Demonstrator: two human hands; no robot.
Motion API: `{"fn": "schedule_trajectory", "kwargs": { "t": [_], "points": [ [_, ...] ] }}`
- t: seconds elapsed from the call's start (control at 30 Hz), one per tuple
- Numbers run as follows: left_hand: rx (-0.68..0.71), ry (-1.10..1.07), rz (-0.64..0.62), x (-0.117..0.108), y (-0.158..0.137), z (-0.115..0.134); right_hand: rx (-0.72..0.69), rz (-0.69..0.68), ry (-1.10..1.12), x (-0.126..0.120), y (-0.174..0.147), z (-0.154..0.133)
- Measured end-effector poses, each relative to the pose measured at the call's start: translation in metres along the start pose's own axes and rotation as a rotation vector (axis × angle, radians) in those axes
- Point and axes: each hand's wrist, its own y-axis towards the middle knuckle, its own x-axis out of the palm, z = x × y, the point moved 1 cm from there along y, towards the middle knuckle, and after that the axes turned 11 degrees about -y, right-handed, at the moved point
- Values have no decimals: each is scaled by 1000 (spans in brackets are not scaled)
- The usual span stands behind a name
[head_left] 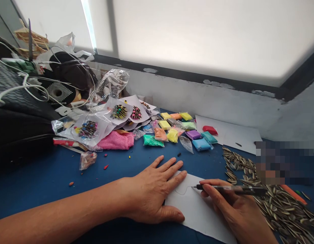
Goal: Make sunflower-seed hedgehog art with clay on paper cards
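Note:
My left hand (159,191) lies flat with fingers spread, the fingertips and thumb pressing the left edge of a white sheet of paper (197,215). In my right hand (230,206) a black pen (231,189) is pinched, its tip touching the paper. A thin curved line (183,193) runs on the sheet from near my left index finger to the pen tip. Just right of my right hand spreads a heap of striped sunflower seeds (281,206).
Several colored clay packets (172,135) lie beyond my hands. Left of them are a pink cloth (117,140) and papers bearing seed-and-clay clusters (88,130). A black bag (22,125) and cables stand far left. Another white sheet (238,134) lies by the wall. An orange strip (294,195) crosses the seeds.

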Motion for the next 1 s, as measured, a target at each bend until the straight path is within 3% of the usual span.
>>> {"fn": "schedule_trajectory", "kwargs": {
  "t": [0.17, 0.5, 0.7, 1.0],
  "points": [
    [-27, -28, -17, -1, 0, 2, -19, -21, -53, -6, 3, 6],
    [-13, -8, -4, 0, 1, 1, 56, 143, -36, -7, -8, 4],
    [-20, -18, -3, 0, 0, 1, -18, 46, -91, -10, -8, 10],
    [-40, 8, -13, -1, 1, 3, -33, 119, -131, -15, -14, 9]
  ]
}}
